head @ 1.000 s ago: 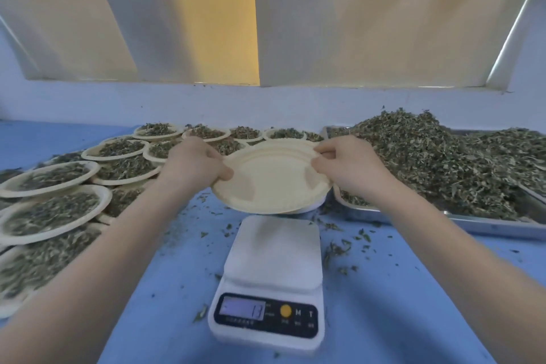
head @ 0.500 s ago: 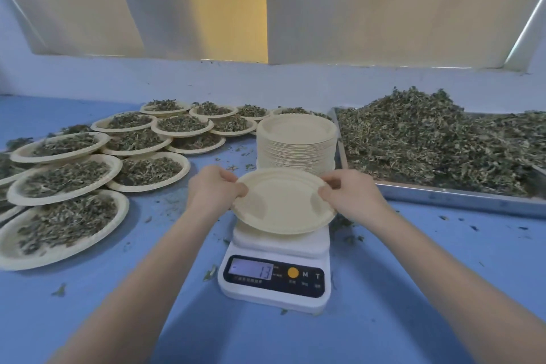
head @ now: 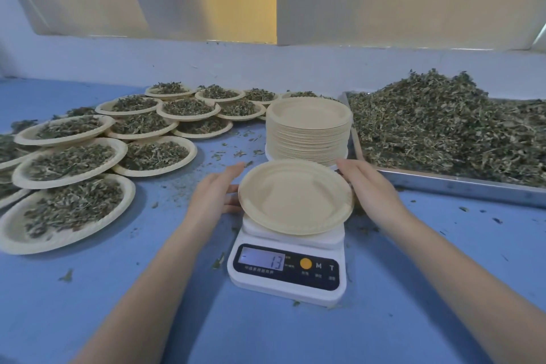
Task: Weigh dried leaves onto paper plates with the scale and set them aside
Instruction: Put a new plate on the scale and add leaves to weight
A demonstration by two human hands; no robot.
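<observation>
The small words under the numbers on the scale point(head: 286, 263) are too blurry to read, but its screen shows 13. The plates at the far left edge of the frame are cut off, and the metal tray point(head: 461, 186) runs off the right edge. Some full plates point(head: 74, 162) sit partly under others, so only their rims show.

A tan paper plate point(head: 295, 196) sits on top of the white scale, in the middle of the frame. It has nothing in it. It is round with a raised rim, and it covers most of the scale's top.

The left hand point(head: 214, 195) is just beside the plate's left rim, with its fingers straight and loose. I cannot tell if it touches the rim. The right hand point(head: 366, 186) is at the plate's right rim, fingers straight too, holding nothing.

Just behind the scale stands a tall stack of plates point(head: 308, 133). A big pile of dried leaves point(head: 443, 124) fills the tray at the upper right. Little leaf bits lie on the blue counter point(head: 295, 337).
</observation>
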